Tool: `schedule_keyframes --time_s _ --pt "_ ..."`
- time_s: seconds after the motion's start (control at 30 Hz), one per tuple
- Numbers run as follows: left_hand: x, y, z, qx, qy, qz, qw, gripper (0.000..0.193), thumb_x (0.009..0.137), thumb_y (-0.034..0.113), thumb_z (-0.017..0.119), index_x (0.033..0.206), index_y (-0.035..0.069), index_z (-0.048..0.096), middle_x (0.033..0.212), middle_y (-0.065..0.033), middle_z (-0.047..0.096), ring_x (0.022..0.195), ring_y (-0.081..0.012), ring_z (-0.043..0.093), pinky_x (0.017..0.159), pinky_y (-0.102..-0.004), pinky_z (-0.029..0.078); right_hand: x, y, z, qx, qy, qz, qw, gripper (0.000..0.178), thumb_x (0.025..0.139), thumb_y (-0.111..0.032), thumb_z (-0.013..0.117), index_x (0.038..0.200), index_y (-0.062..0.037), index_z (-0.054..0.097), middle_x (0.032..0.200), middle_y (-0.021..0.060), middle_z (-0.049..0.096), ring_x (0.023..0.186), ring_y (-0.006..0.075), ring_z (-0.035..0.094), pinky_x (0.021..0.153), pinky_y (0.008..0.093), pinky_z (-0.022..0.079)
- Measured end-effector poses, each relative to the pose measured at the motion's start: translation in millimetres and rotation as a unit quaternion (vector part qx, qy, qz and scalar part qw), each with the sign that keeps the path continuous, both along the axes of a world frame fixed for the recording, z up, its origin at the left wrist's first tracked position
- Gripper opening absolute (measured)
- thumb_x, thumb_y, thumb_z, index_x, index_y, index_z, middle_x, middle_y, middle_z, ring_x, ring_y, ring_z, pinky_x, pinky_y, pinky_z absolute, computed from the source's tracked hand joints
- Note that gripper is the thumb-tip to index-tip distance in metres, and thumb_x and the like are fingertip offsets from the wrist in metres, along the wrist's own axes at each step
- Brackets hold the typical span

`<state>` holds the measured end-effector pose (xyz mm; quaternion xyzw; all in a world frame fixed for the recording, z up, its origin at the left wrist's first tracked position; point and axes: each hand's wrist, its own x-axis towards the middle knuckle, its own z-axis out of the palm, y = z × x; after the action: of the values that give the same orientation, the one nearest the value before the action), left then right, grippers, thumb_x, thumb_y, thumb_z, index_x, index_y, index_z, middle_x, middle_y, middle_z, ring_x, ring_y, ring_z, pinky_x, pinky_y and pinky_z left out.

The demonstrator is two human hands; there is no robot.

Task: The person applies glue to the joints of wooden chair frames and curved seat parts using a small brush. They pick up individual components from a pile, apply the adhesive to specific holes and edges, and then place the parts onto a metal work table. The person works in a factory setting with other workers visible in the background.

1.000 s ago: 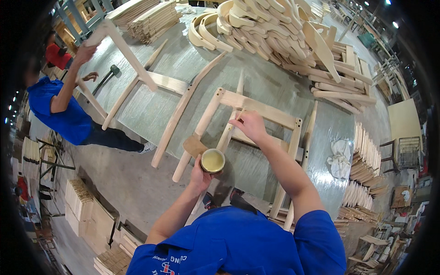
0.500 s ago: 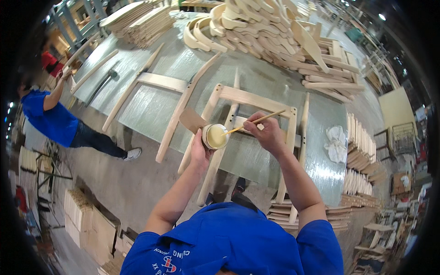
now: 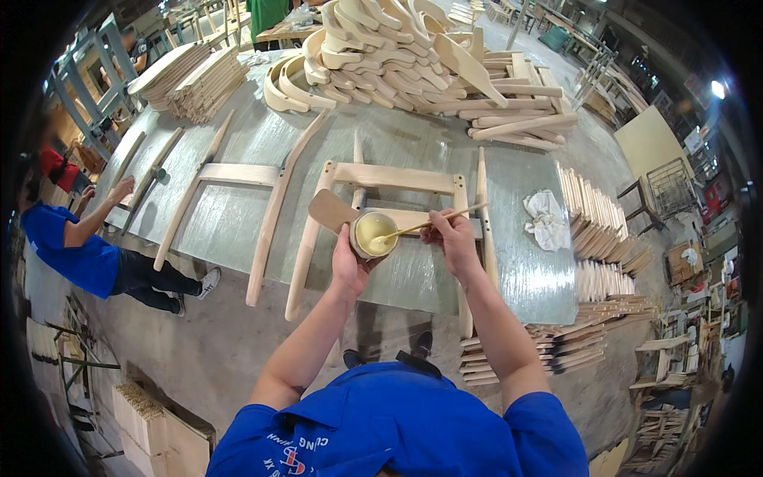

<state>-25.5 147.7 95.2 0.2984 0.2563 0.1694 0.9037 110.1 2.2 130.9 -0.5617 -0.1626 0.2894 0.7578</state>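
Observation:
My left hand point(image 3: 348, 264) is wrapped round a small round cup of creamy pale-yellow liquid point(image 3: 372, 229). A brown, rounded flat piece point(image 3: 331, 208) sticks out beside the cup's left rim; how it is held is hidden. Between the fingers of my right hand point(image 3: 453, 242) is a thin wooden stick point(image 3: 416, 228), its coated tip dipping into the liquid. Beyond and beneath both hands, a pale wooden chair frame point(image 3: 396, 174) with long legs lies on the table. Left of it lies a second frame with one crossbar point(image 3: 242, 173).
The grey-green table point(image 3: 532, 278) carries a heap of curved wooden parts point(image 3: 389, 60), stacked slats point(image 3: 191, 79), a mallet point(image 3: 156, 174) and a crumpled white cloth point(image 3: 547, 221). A co-worker in blue point(image 3: 75, 242) stands at the left. Wooden pieces point(image 3: 592, 215) are stacked along the right.
The table and its contents have shifted left in view. My right hand has come slightly closer to the cup and lower, and the stick's tip now sits in the liquid.

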Motion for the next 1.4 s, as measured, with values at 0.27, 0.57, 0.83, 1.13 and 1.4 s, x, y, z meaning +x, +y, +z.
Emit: schedule_keyframes --time_s 0.27,0.57,0.83,1.13,1.4 --pt "67.0 -32.9 -9.1 -0.049 -0.036 0.005 0.998 0.053 0.097 0.047 0.027 0.126 0.007 0.045 0.12 -0.0128 0.055 0.104 -0.0278 0.058 0.087 -0.0447 0.05 51.4 -53.1 -8.3 0.117 0.086 -0.021 0.989 0.009 0.085 -0.005 0.059 0.094 -0.0032 0.055 0.086 0.0094 0.062 0.079 0.0186 0.062 0.071 0.0291 0.052" --pt "156.3 -70.1 -22.6 -0.058 -0.05 -0.021 0.997 0.055 0.096 0.048 0.026 0.128 0.008 0.043 0.124 -0.0131 0.052 0.107 -0.0279 0.056 0.088 -0.0464 0.049 112.3 -74.5 -46.5 0.057 0.252 -0.154 0.954 0.021 0.085 -0.024 0.066 0.074 -0.0106 0.052 0.066 0.0012 0.055 0.053 0.0115 0.053 0.05 0.027 0.05" --pt "216.6 -81.3 -34.7 -0.085 -0.015 -0.02 0.996 0.055 0.096 0.049 0.025 0.13 0.009 0.041 0.127 -0.0125 0.049 0.111 -0.0296 0.052 0.092 -0.0481 0.046 166.5 -84.6 -65.0 0.115 0.268 -0.123 0.949 0.014 0.088 -0.018 0.06 0.081 -0.0063 0.055 0.07 0.0048 0.059 0.06 0.0158 0.06 0.056 0.029 0.053" --pt "206.2 -73.4 -62.7 -0.057 0.031 -0.017 0.998 0.054 0.094 0.052 0.026 0.128 0.014 0.044 0.124 -0.0089 0.052 0.109 -0.0283 0.053 0.085 -0.0465 0.05 217.6 -54.7 -32.2 0.015 -0.121 -0.143 0.982 0.018 0.086 -0.016 0.061 0.076 -0.0036 0.053 0.063 0.0023 0.056 0.057 0.0108 0.055 0.053 0.0269 0.047" --pt "109.8 -108.1 -97.7 -0.115 0.097 -0.055 0.987 0.051 0.093 0.052 0.035 0.124 0.014 0.049 0.118 -0.0068 0.056 0.106 -0.026 0.057 0.084 -0.0478 0.05 224.7 -30.4 -1.3 -0.25 -0.55 -0.057 0.795 0.016 0.08 -0.023 0.062 0.077 -0.0082 0.057 0.064 0.0073 0.059 0.066 0.0259 0.057 0.063 0.0382 0.042"
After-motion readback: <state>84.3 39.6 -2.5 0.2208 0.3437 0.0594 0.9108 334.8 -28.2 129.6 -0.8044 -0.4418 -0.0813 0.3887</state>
